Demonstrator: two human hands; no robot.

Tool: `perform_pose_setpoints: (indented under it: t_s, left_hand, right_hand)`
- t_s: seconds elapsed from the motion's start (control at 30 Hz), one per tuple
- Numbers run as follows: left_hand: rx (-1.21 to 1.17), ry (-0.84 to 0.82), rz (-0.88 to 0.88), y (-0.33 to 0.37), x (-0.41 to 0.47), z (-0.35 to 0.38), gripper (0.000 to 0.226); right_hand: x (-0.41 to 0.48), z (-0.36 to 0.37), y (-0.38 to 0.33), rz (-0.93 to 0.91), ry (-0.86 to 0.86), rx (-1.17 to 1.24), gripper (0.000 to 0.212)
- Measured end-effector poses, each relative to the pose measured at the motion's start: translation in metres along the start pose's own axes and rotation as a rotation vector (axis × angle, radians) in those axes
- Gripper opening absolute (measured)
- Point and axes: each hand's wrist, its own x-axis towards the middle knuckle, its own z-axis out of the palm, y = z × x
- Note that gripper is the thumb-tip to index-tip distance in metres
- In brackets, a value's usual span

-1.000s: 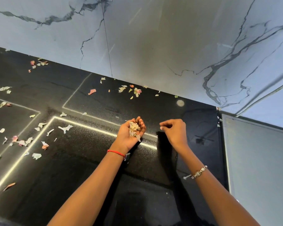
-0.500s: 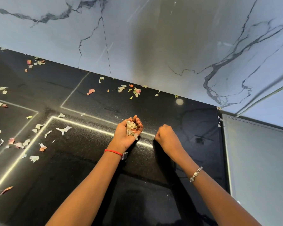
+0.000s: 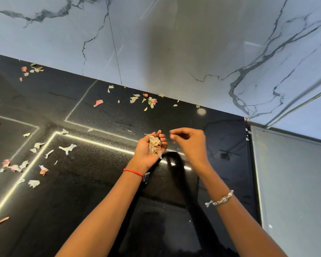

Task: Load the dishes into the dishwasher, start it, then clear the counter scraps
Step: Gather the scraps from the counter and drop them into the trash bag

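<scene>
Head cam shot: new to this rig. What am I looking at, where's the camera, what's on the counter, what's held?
No robot here: a person works with bare hands, and the single camera sits on their head, looking forward and down. The left hand is cupped palm up around gathered scraps. The right hand hovers beside it, fingers curled; it is blurred, so whether it pinches anything I cannot tell. Below is a glossy black counter with loose scraps scattered to the left and along the marble wall. No dishwasher is in view.
</scene>
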Motion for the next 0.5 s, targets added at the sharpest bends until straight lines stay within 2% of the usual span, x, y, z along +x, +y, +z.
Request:
perform_pose_setpoints:
  t_s: [0.1, 0.2, 0.4, 0.5]
  left_hand:
    - [-0.039, -0.025, -0.011, 0.004, 0.003, -0.002, 0.033]
    - [-0.037, -0.032, -0.009, 0.008, 0.006, -0.004, 0.034]
    - [-0.037, -0.026, 0.003, 0.017, 0.014, 0.000, 0.033]
    - [-0.052, -0.028, 0.022, 0.025, 0.019, 0.001, 0.033]
  right_hand:
    - [0.011, -0.028, 0.025, 0.197, 0.087, -0.004, 0.014]
    - [0.018, -0.042, 0.044, 0.251, 0.122, -0.043, 0.013]
    - [0.059, -0.043, 0.052, 0.100, 0.159, -0.228, 0.024]
    - [0.095, -0.035, 0.048, 0.012, 0.094, -0.309, 0.037]
